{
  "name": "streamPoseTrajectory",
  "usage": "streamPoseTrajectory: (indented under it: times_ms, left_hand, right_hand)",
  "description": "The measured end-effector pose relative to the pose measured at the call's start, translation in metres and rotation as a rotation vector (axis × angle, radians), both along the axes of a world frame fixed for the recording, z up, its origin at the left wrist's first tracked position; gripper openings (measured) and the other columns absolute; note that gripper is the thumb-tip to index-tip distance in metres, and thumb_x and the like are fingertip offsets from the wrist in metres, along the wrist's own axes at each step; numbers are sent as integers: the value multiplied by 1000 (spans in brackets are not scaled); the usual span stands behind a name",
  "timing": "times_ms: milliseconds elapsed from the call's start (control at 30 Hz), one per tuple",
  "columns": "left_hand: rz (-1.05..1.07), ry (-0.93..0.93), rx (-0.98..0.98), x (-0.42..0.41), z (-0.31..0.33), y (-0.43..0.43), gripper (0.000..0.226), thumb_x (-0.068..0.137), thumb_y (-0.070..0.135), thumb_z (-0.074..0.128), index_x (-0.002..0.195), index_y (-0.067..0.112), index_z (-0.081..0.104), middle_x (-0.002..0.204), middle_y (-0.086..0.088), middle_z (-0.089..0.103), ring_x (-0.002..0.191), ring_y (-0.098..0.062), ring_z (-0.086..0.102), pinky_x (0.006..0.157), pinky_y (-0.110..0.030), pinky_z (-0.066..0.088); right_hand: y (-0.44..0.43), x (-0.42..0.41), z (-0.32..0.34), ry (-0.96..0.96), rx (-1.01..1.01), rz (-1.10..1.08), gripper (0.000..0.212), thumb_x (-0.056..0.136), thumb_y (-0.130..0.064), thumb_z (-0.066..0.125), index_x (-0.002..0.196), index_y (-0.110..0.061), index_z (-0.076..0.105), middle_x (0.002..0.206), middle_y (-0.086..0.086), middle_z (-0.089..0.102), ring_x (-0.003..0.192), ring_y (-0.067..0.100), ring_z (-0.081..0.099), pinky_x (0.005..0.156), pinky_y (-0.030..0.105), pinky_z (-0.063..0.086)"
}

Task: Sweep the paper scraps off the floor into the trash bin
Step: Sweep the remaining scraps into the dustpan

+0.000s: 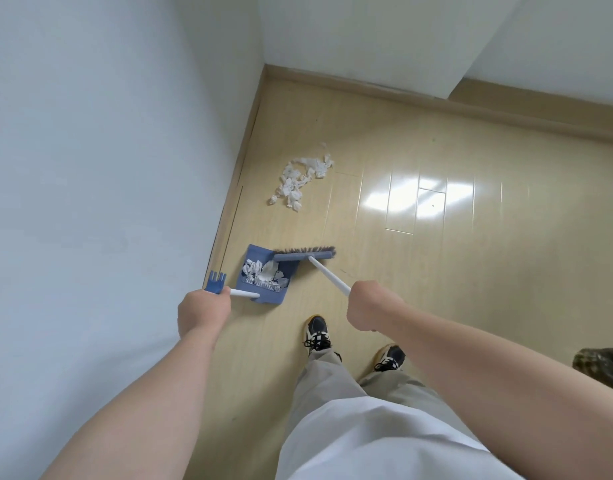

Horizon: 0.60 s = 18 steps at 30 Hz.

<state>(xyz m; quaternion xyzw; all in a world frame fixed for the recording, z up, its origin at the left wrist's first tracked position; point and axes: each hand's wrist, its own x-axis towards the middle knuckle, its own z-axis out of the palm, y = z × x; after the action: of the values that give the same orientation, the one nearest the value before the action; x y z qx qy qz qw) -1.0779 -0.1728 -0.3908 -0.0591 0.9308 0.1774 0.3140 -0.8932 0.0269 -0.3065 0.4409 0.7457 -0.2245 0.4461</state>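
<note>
Here, from the head view looking down, a person stands on a pale wooden floor [436, 278] in the corner of a room, with a white wall [90, 168] to the left.

The left hand [203, 311] is curled round the white handle of a blue dustpan [255, 252], which sits near the wall. The dustpan already holds a small heap of crumpled white paper [263, 271]. The right hand [371, 306] is a closed fist gripping the white handle of a broom [303, 253]. The broom's blue head and dark bristles rest at the far lip of the dustpan.

Further off, toward the corner, a loose pile of paper scraps [298, 183] lies on the floor, well apart from the broom. The person's dark shoes [317, 336] stand just behind the dustpan.

No trash bin can be made out (a dark, mottled shape [602, 365] at the right edge is too cropped to identify).

By my reading, the risks are these:
- The light paper could spill if the loaded dustpan tips when lifted or slid forward.
- A brisk stroke might scatter the far pile against the skirting rather than gather it.
- Scraps may slip under the dustpan's lip if it is not pressed flat to the floor.
</note>
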Motion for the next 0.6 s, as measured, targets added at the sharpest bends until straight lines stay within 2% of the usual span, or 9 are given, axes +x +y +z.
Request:
streamPoseTrajectory:
  times_ms: [167,267,467,600]
  left_hand:
    - [5,8,-6,9,1,-3,38,90,42,65,69,11,61,71,-7,63,73,-32,62,57,-29,43]
    - [-35,14,-1,19,5,0,41,91,44,64,72,7,64,72,-9,64,73,-32,61,55,-29,41]
    - [-48,46,26,41,17,11,46,90,48,62,68,7,64,69,-10,66,73,-34,64,62,-34,51]
    - [-70,81,66,57,28,24,48,90,49,62,67,6,64,68,-10,65,71,-33,63,61,-34,51]
  right_hand:
    - [13,12,18,27,13,-104,19,89,-4,45,107,-8,50,79,2,50,60,17,51,54,28,45]
    - [20,24,29,63,24,-192,11,91,-4,43,101,-8,45,75,4,51,54,17,49,46,26,41]
    - [29,56,33,137,32,-452,21,91,-6,39,110,-4,48,75,10,55,51,22,50,45,26,41]
    - [38,86,36,213,12,-661,17,95,-12,40,108,-4,47,71,9,53,50,21,46,45,24,38]
